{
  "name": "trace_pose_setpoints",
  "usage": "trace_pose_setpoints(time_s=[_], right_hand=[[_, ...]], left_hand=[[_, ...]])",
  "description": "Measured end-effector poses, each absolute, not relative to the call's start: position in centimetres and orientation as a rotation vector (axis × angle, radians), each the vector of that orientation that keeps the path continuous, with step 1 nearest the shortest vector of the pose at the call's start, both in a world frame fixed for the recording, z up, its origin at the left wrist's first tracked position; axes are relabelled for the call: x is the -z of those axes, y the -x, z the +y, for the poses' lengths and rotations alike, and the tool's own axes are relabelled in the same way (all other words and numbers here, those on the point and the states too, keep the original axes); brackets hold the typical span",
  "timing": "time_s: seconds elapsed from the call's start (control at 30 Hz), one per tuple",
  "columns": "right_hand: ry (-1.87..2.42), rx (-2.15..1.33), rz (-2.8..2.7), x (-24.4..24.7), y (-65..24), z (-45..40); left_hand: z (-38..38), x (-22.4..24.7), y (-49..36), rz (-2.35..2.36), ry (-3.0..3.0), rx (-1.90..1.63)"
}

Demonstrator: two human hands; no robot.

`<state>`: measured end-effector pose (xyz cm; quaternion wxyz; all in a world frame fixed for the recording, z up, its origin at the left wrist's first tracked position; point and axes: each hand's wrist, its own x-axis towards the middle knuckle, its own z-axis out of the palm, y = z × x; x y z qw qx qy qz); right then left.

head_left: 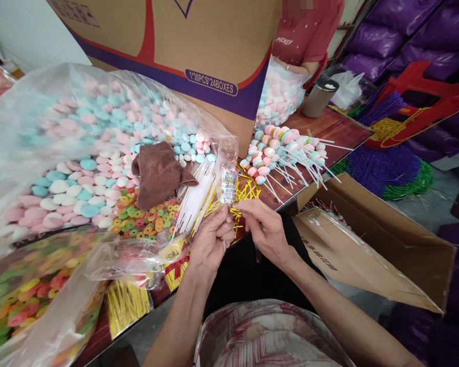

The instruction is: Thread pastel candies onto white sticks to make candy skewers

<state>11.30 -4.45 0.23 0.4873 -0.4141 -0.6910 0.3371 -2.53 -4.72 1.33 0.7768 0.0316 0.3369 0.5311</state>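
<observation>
My left hand (pixel 212 233) is closed around the bottom of a candy stick in a clear wrapper (pixel 228 184), held upright. The wrapper carries a printed label, and a bit of white stick shows under my fingers. At the wrapper's gathered neck, my right hand (pixel 265 227) pinches what looks like a thin gold twist tie, mostly hidden by the fingertips. Just beyond my hands lie loose gold twist ties (pixel 248 189) and a pile of white sticks (pixel 193 201). A brown cloth (pixel 156 173) rests on the candies to the left.
A big bag of pastel marshmallows (pixel 80 178), gummy rings (pixel 147 216) and a bag of more rings (pixel 26 306) cover the left. A large carton (pixel 168 46) stands behind. Marshmallow sticks (pixel 286 148) lie right, near a tumbler (pixel 319 97). An open carton (pixel 390 244) sits lower right; a co-worker (pixel 309 35) sits opposite.
</observation>
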Motion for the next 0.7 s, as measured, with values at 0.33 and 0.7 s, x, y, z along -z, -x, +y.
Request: trace_pose_setpoints(time_s=[0.33, 0.7], right_hand=[[0.821, -0.070, -1.921, -0.4, -11.2, -3.0], [1.248, -0.953, -1.393, -2.8, -11.2, -4.9]], left_hand=[[-5.7, -2.2, 1.5, 0.769, -0.109, -1.221], [-5.5, -2.8, 0.6, 0.802, -0.397, -1.333]])
